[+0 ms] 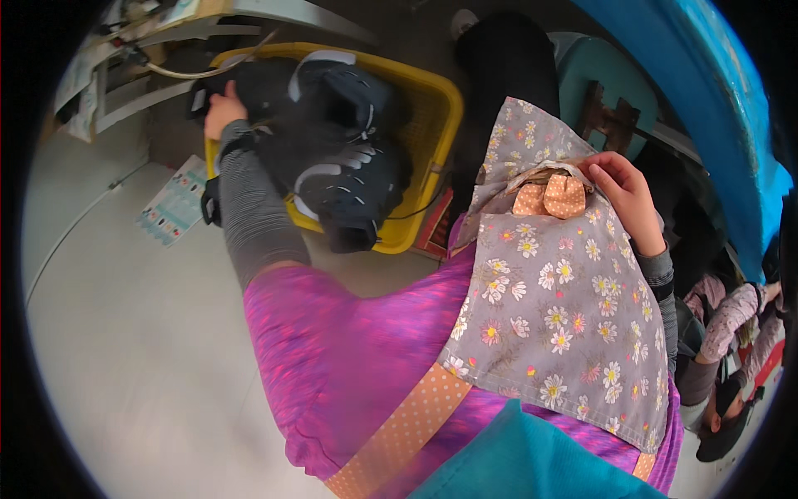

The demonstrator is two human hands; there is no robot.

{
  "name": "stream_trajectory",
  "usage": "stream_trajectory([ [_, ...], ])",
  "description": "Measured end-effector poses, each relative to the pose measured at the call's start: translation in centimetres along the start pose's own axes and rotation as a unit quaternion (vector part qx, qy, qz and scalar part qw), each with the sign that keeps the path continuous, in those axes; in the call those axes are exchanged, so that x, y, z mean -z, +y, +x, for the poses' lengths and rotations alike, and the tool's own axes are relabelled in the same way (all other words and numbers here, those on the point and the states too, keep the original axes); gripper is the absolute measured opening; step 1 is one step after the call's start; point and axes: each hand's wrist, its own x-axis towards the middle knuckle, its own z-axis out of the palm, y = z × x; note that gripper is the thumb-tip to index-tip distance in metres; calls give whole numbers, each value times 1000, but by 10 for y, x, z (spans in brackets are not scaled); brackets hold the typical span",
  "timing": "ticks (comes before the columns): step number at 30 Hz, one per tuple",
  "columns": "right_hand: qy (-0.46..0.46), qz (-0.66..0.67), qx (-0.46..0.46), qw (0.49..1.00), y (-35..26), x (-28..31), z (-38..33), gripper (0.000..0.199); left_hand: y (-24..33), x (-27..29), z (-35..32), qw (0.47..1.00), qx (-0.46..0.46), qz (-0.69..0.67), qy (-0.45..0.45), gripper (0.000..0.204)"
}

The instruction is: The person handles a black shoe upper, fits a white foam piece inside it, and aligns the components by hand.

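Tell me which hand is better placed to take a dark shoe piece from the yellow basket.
Left, probably. The left hand already touches the dark shoe pieces in the yellow basket. The right hand rests apart, on the floral apron by its orange pocket trim.

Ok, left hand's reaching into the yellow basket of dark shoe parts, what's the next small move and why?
Probably close the left hand on the dark piece at its fingertips and lift it out of the yellow basket; the right hand only rests on the floral apron.
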Motion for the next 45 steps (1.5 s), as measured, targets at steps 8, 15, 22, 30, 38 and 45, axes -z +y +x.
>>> stream_trajectory([
  [8, -47, -2, 78, 996, 16, -3, 8, 18, -116, 6, 18, 924, -207, -310, -87, 75],
  [15, 33, -28, 36, 998, 37, 1, -5, 19, -26, -24, -26, 982, -172, -51, 61, 60],
  [22, 41, -63, 115, 990, 22, 10, -8, 21, -40, -15, -12, 967, -215, -118, 62, 73],
  [30, 77, 16, 136, 988, 31, 25, -21, 21, -12, -6, -110, 735, 80, -619, 265, 35],
  [38, 54, 26, 145, 988, 36, 29, -17, 21, 197, 199, -254, 642, -335, -668, 171, 25],
  [45, 97, -15, 199, 975, 17, 5, -35, 23, 371, 322, -187, 609, -467, -615, 181, 48],
])
